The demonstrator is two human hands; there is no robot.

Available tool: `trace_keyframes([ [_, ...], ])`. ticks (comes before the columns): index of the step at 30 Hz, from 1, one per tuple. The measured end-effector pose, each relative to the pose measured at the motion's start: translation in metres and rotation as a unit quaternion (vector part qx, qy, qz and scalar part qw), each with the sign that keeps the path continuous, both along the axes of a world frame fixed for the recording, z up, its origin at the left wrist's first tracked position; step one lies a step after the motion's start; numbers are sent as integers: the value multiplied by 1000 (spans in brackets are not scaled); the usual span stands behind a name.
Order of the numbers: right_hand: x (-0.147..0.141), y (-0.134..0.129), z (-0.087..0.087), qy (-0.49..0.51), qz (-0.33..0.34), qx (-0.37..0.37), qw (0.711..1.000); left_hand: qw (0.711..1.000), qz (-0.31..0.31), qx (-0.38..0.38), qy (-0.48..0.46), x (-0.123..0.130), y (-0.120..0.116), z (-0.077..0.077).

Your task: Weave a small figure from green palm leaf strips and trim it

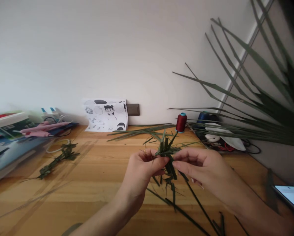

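okay, see dark tray [200, 135] at right rear holding blue spool [203, 117] and white object [224, 137], partly screened by palm fronds [291, 82], plus white-lidded green tub [15, 129] behind pink glue gun [37, 129], can't see inside. over desk [100, 167], note leaf weave [166, 151] clamped in fingers of left hand [144, 167], with fingers of right hand [202, 165] curled alongside, can't tell if gripping.
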State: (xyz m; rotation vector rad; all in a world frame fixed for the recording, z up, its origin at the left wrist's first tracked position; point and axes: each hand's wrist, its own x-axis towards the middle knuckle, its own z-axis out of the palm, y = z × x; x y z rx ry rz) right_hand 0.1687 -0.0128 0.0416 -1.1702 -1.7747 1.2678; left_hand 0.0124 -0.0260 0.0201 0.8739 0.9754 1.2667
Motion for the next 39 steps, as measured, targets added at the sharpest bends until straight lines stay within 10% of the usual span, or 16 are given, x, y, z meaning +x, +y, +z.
trace_keyframes([
  [7, -4, 2, -9, 111, 34, -124, 985, 999, -23, 37, 4, 3, -4, -4],
  [39, -2, 10, -15, 41, 58, -139, 988, 995, -88, -36, 14, -1, 1, 1],
])
